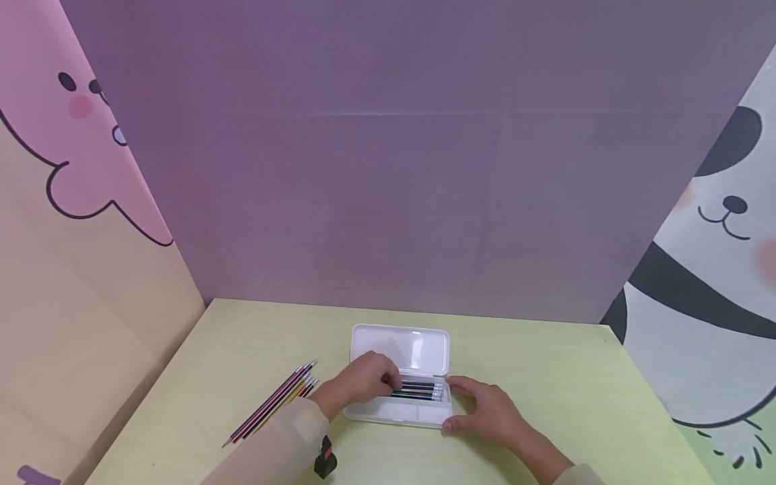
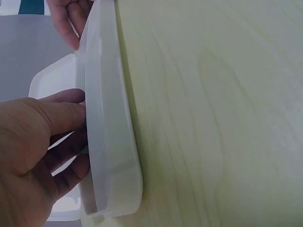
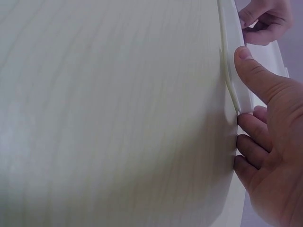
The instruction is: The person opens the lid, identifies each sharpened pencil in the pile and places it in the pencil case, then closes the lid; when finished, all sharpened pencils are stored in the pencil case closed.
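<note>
A white pencil case (image 1: 400, 350) lies open near the middle of the pale wooden table (image 1: 545, 377), its lid folded back. Several dark pencils (image 1: 423, 391) lie in its tray. My left hand (image 1: 386, 382) reaches into the tray from the left, fingers curled on the pencils' left ends. In the left wrist view that hand (image 2: 42, 142) sits at the case wall (image 2: 106, 118). My right hand (image 1: 455, 404) grips the case's right end, thumb at the front corner and index finger at the back. The right wrist view shows that hand (image 3: 265, 118) with its thumb lying along the case rim (image 3: 231, 71).
Several loose coloured pencils (image 1: 273, 403) lie on the table left of the case. A black and red device (image 1: 325, 461) sits at my left wrist. A purple wall stands behind, and cartoon panels close in the left and right sides.
</note>
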`<state>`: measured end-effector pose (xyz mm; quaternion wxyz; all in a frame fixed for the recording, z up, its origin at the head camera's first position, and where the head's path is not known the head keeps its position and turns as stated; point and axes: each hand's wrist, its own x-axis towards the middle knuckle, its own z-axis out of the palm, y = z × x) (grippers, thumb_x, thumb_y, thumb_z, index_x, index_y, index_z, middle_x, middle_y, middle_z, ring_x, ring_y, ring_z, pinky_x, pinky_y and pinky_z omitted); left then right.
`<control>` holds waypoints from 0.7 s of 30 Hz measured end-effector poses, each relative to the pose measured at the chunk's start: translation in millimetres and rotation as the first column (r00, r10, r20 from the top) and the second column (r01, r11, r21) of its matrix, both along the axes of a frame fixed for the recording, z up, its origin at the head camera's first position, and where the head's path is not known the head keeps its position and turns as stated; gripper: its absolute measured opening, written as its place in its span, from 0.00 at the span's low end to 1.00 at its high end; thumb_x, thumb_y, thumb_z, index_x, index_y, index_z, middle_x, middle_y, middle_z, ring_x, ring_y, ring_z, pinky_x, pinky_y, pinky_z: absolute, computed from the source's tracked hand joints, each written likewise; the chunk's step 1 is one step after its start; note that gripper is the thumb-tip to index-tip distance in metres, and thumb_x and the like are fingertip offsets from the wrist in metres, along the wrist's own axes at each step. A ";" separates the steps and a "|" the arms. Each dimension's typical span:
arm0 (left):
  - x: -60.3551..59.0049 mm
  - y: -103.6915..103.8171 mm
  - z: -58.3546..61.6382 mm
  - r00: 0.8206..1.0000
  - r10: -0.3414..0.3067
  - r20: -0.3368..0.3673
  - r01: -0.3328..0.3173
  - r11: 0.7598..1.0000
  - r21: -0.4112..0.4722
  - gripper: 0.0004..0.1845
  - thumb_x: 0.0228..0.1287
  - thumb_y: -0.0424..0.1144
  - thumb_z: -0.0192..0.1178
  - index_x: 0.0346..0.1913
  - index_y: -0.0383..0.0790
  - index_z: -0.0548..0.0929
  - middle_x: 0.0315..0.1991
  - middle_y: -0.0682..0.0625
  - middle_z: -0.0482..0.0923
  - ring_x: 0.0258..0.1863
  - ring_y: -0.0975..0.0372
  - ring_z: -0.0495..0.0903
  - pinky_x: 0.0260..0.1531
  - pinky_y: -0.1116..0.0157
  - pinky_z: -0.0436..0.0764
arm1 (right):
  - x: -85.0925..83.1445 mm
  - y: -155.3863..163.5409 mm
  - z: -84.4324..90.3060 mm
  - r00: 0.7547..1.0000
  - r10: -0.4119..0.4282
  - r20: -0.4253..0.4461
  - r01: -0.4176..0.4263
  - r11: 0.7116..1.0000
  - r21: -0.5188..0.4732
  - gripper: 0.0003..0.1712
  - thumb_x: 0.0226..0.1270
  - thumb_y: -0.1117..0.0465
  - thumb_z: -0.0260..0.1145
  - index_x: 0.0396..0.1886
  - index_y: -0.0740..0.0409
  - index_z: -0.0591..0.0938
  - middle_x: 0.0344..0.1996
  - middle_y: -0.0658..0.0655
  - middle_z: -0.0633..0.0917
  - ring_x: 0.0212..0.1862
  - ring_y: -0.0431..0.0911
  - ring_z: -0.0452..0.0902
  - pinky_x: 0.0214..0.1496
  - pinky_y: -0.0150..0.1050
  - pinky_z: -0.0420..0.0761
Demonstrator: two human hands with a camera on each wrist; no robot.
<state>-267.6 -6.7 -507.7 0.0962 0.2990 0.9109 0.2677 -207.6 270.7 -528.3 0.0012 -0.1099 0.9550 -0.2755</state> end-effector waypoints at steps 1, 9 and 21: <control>0.2 0.1 -0.1 1.000 0.002 -0.004 -0.002 1.000 -0.005 0.09 0.60 0.28 0.71 0.38 0.47 0.93 0.33 0.61 0.85 0.34 0.70 0.75 0.42 0.72 0.79 | 0.0 0.0 0.0 1.000 0.000 0.000 0.000 1.000 -0.001 0.47 0.37 0.41 0.87 0.62 0.46 0.84 0.57 0.53 0.87 0.60 0.56 0.82 0.62 0.57 0.78; -1.6 -6.1 0.6 0.999 -0.003 0.035 0.002 0.999 0.041 0.10 0.60 0.30 0.72 0.41 0.47 0.93 0.35 0.61 0.86 0.34 0.69 0.76 0.41 0.72 0.79 | -0.3 -0.5 0.6 1.000 0.004 0.000 -0.004 1.000 0.006 0.47 0.37 0.41 0.87 0.62 0.47 0.84 0.57 0.53 0.87 0.59 0.56 0.82 0.62 0.57 0.78; -7.2 -36.9 7.3 0.990 -0.034 0.139 0.002 0.973 0.230 0.09 0.59 0.37 0.75 0.43 0.45 0.92 0.33 0.60 0.85 0.35 0.67 0.81 0.37 0.69 0.82 | -0.8 0.2 -0.4 1.000 0.005 0.003 -0.005 1.000 0.007 0.48 0.37 0.40 0.87 0.63 0.47 0.83 0.58 0.54 0.87 0.61 0.57 0.81 0.63 0.58 0.77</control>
